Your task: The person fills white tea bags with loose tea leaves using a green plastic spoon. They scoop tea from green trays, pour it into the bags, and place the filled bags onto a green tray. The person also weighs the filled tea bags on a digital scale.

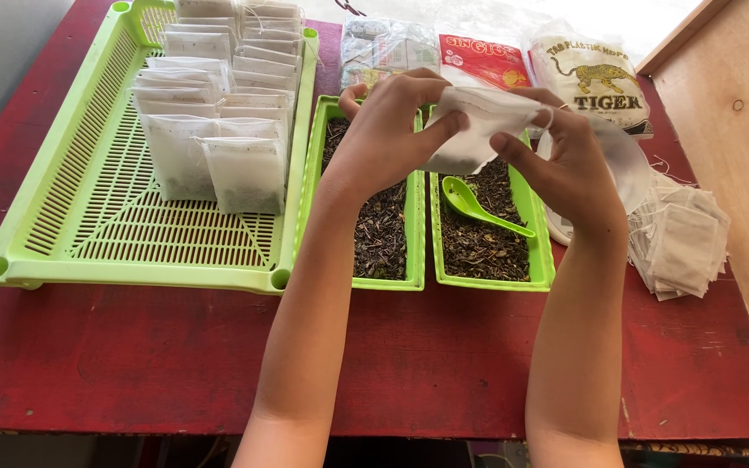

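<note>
In the head view, the left hand (pixel 383 130) and the right hand (pixel 569 165) are holding one white paper bag (pixel 477 128) between them, above two narrow green trays. The left grip is pinching the bag's left edge with thumb and fingers. The right grip is pinching its right edge, fingers pressed together on the paper. The bag is hanging between the two grips, over the gap between the trays.

The left narrow tray (pixel 416 234) and the right narrow tray (pixel 537 234) are holding dark dry leaves, and a green spoon (pixel 470 202) is lying in the right one. A big green basket tray (pixel 88 225) with filled bags (pixel 244 173) is standing on the red tabletop (pixel 444 355). A pile of empty bags (pixel 682 243) is lying at the right.
</note>
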